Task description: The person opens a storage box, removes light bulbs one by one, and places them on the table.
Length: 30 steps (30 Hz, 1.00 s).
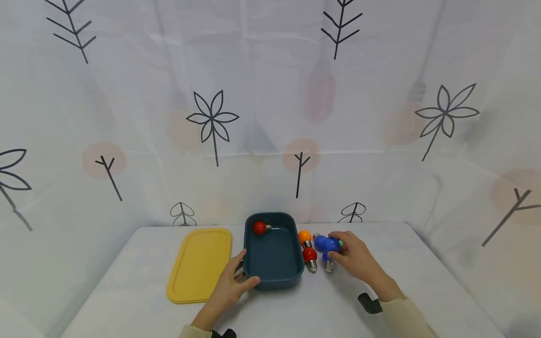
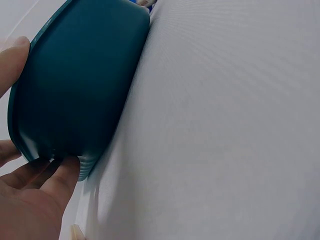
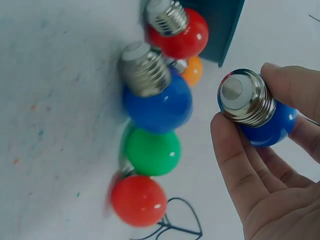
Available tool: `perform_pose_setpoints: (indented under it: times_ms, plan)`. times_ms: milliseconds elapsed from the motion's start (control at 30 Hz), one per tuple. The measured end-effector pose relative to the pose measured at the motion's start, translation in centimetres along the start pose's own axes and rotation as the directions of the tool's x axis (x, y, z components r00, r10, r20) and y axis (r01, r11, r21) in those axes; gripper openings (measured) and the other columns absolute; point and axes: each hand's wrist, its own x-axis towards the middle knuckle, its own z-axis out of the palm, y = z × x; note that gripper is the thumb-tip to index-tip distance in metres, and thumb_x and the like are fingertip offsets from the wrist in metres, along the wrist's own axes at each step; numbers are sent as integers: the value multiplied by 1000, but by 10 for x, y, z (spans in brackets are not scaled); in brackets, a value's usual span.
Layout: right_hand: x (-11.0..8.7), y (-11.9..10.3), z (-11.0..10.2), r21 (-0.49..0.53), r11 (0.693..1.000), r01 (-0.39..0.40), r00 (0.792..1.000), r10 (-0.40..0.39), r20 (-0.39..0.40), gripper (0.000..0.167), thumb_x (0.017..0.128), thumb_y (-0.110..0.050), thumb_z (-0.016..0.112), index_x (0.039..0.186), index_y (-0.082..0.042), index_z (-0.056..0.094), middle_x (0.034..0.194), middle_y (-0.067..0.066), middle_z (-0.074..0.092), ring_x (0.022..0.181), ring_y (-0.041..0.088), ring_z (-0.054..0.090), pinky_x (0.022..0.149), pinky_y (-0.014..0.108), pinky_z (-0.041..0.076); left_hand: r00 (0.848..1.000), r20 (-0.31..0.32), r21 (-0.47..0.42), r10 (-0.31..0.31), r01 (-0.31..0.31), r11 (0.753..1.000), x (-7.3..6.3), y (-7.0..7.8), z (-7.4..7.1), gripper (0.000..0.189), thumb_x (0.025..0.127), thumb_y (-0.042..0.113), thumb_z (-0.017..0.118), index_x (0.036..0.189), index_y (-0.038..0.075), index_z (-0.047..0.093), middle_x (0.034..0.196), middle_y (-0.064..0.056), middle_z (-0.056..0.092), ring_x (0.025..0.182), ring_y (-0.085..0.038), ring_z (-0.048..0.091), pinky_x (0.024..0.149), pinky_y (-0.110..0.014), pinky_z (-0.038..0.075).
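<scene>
My right hand (image 1: 354, 257) pinches a blue light bulb (image 3: 270, 126) between thumb and fingers, its metal screw base facing the wrist camera. The bulb overlaps other blue bulbs in the head view. On the table close by lie another blue bulb (image 3: 159, 106), a green bulb (image 3: 152, 151) and a red bulb (image 3: 139, 201). My left hand (image 1: 228, 287) grips the near left corner of a dark teal box (image 1: 274, 284), thumb at the rim and fingers bent against its side. Inside the box, toward the far end, lies a red bulb (image 1: 259, 228).
Along the box's right side lie an orange bulb (image 1: 304, 236) and a red bulb (image 1: 309, 255). A yellow lid (image 1: 200, 265) rests flat left of the box. Behind the white table (image 1: 296, 314) hangs a patterned cloth (image 1: 262, 183).
</scene>
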Motion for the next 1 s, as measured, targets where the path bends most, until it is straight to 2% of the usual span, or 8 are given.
perform_pose_setpoints:
  times_ms: [333, 467, 667, 1000]
  plan:
    - [-13, 21, -2, -47, 998, -40, 998, 39, -41, 49, 84, -12, 73, 128, -3, 54, 113, 17, 54, 90, 24, 56, 77, 41, 56, 1000, -1, -10, 0, 0, 1000, 0, 0, 0, 88, 82, 28, 77, 151, 9, 26, 151, -20, 26, 135, -40, 33, 104, -48, 39]
    - [-14, 26, -1, -64, 994, -93, 996, 92, -19, 52, 84, -14, 74, 131, -3, 54, 114, 18, 54, 92, 26, 56, 82, 46, 55, 1000, -4, -9, -6, 6, 1000, 0, 0, 0, 88, 81, 28, 77, 151, 10, 27, 151, -20, 27, 135, -40, 33, 104, -48, 39]
    - [-13, 30, 3, -78, 983, -165, 986, 167, 23, 54, 83, -13, 75, 132, -4, 53, 111, 16, 54, 89, 24, 55, 80, 44, 56, 1000, -3, -10, -1, 1, 1000, 0, 0, 0, 87, 82, 27, 77, 151, 10, 27, 151, -20, 26, 135, -40, 33, 104, -48, 39]
    - [-10, 36, 13, -109, 977, -186, 980, 192, 53, 53, 82, -14, 76, 129, -3, 54, 119, 17, 54, 98, 30, 57, 86, 51, 53, 1000, -4, -4, -4, 4, 1000, -1, -1, 0, 87, 82, 28, 76, 151, 11, 27, 151, -20, 26, 135, -39, 34, 104, -46, 40]
